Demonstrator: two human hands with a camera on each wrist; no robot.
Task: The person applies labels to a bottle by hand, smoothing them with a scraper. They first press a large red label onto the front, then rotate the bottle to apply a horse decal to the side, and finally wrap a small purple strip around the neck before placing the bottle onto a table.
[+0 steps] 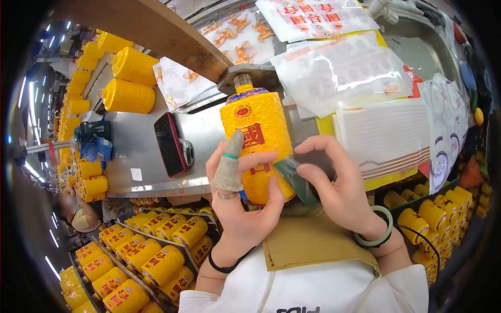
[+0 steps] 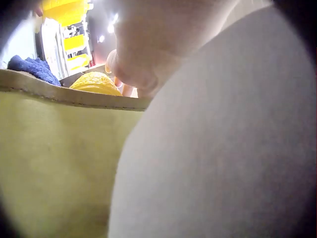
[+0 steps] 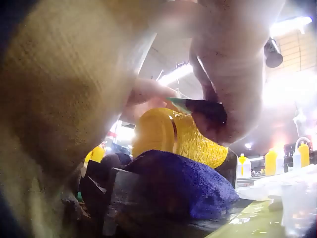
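A yellow embossed bottle (image 1: 255,125) with red characters and a blue-patterned collar has its clear neck against a bracket on a wooden beam (image 1: 172,41). The left hand (image 1: 240,203) rests its fingertips and thumb on the bottle's front; one finger wears a knitted sleeve (image 1: 228,175) with a green band. Between thumb and finger, the right hand (image 1: 339,182) pinches a dark green flat scraper-like piece (image 1: 297,180), whose tip lies on the bottle. That piece (image 3: 198,106) shows over the yellow bottle (image 3: 173,131) in the right wrist view. Clothing covers most of the left wrist view.
A purple cloth (image 3: 183,183) lies beneath the bottle. A red-edged phone (image 1: 169,143) is at left on the metal table (image 1: 130,167). Printed sheets (image 1: 339,73) and a stack of paper (image 1: 383,135) lie to the right. Yellow bottles fill crates (image 1: 146,250) below.
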